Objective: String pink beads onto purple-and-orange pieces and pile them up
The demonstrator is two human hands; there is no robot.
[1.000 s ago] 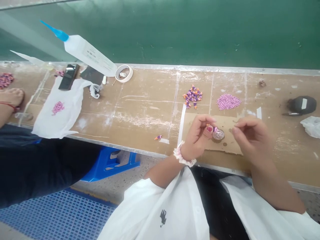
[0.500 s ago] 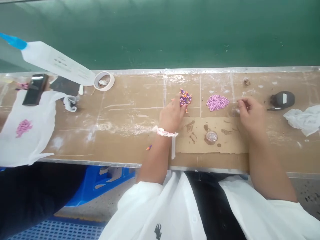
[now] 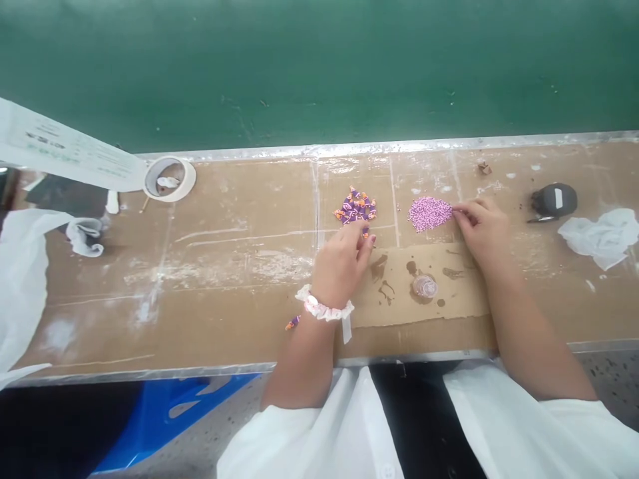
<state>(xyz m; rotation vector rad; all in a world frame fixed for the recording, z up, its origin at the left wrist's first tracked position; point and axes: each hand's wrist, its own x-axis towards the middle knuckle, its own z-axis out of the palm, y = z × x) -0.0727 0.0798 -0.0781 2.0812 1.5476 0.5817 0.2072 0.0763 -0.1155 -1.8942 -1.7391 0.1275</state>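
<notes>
My left hand (image 3: pixel 340 263), a frilly white-and-pink band (image 3: pixel 323 309) round its wrist, is at the near edge of a cluster of small purple-and-orange pieces (image 3: pixel 354 207). Its thumb and index finger are apart, with nothing visible between them. At the right edge of a heap of tiny pink-purple beads (image 3: pixel 429 214), my right hand (image 3: pixel 483 231) has thumb and fingertips pinched together; what they hold, if anything, is too small to make out. One loose purple-and-orange piece (image 3: pixel 293 322) lies beside my left forearm.
A small round clear container (image 3: pixel 425 286) stands on a stained cardboard sheet (image 3: pixel 399 313). To the right are a dark rounded object (image 3: pixel 558 199) and crumpled white plastic (image 3: pixel 602 236). Leftward, a tape roll (image 3: pixel 188 181) sits by a white bottle (image 3: pixel 74 150); white sheeting (image 3: pixel 22 286) lies further left.
My right hand has moved left to the edge of the bead heap. My left hand has drawn back a little toward me, uncovering more purple-and-orange pieces. The view has shifted slightly right.
</notes>
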